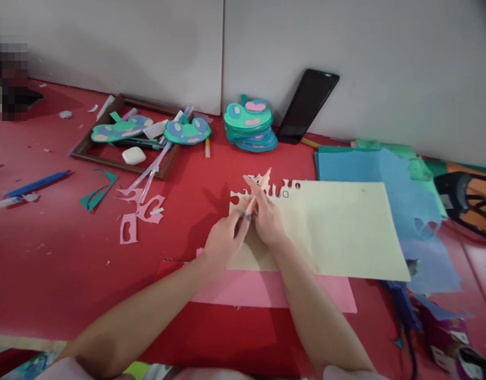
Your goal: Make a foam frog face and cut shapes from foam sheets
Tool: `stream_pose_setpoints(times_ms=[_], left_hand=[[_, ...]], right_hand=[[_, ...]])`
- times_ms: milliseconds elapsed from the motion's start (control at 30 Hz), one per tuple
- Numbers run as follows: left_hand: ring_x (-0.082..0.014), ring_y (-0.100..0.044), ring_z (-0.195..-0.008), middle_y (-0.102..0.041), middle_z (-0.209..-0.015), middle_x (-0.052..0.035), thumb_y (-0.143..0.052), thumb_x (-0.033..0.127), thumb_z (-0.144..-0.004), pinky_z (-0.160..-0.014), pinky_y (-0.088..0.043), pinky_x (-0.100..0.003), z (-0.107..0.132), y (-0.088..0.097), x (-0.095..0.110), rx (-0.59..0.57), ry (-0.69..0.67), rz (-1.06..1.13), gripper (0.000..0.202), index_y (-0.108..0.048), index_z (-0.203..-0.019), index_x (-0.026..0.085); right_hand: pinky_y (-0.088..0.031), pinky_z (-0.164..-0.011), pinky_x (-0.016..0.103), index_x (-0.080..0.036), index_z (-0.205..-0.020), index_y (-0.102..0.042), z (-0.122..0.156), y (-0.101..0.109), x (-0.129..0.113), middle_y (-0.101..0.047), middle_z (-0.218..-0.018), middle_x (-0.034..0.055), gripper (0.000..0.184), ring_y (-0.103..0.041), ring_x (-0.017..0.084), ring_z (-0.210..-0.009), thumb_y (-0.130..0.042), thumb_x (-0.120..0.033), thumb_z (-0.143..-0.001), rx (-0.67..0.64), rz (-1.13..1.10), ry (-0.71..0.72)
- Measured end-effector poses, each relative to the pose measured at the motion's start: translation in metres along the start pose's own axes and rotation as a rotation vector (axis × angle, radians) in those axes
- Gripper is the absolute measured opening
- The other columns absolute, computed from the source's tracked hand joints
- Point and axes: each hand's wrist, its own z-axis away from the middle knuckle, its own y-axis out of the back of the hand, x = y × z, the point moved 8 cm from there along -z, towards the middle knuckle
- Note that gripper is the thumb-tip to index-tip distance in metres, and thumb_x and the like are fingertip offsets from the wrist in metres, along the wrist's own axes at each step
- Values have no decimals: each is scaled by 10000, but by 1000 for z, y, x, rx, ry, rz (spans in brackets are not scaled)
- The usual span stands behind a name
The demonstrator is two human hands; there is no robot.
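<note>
My left hand (224, 238) and my right hand (266, 216) meet over the left end of a cream paper sheet (337, 232) on the red floor. Fingers of both hands are pinched together on a thin pink pencil-like stick (259, 191) that points up and away. The cream sheet's top left edge is cut into jagged shapes. A pink paper sheet (274, 289) lies under it, nearer to me.
A stack of teal paper cutouts (249, 125) and a dark phone (308, 104) lean by the wall. A wooden frame (120, 155) with cutouts and sticks lies at left. Pink scraps (140, 216), a blue pen (37, 183) and blue and green sheets (385, 174) surround me.
</note>
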Motion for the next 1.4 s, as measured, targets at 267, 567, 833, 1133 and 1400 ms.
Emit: stream_pose_setpoints(times_ms=[267, 567, 833, 1133, 1400], left_hand=[[-210, -541, -791, -612, -810, -62, -329, 278, -918, -716, -366, -343, -9, 48, -10, 279, -34, -509, 250, -521, -795, 172], [-298, -527, -888, -607, -844, -140, -241, 342, -918, -798, -313, -420, 9, 109, -56, 414, 271, -951, 438, -622, -895, 127], [-297, -532, -863, -621, -844, -152, -204, 407, -919, -782, -318, -413, 6, 120, -69, 384, 325, -1028, 551, -669, -881, 115], [-281, -546, -843, -624, -820, -133, -268, 413, -914, -718, -357, -383, 6, 128, -75, 414, 295, -1066, 494, -667, -815, 139], [-233, -511, -773, -575, -710, -82, -339, 257, -891, -687, -325, -355, 7, 125, -56, 526, 164, -1005, 368, -608, -654, 176]], right_hand=[[-428, -620, 277, -284, -1413, -271, 0, 18, 13, -441, -654, -37, 576, -408, 122, -574, -448, -229, -867, 216, -134, -132], [-383, -591, 247, -312, -1374, -344, 0, 14, 22, -349, -655, -53, 547, -374, 102, -567, -462, -200, -852, 213, -200, -152], [-397, -609, 247, -326, -1338, -391, 2, 12, 25, -365, -674, -51, 516, -398, 99, -584, -468, -202, -843, 199, -215, -189], [-399, -584, 246, -308, -1284, -447, 3, 16, 30, -361, -660, -53, 454, -394, 102, -572, -483, -223, -840, 220, -194, -212], [-414, -580, 267, -325, -1259, -471, 5, 20, 32, -368, -647, -48, 456, -412, 117, -574, -484, -211, -818, 238, -203, -281]])
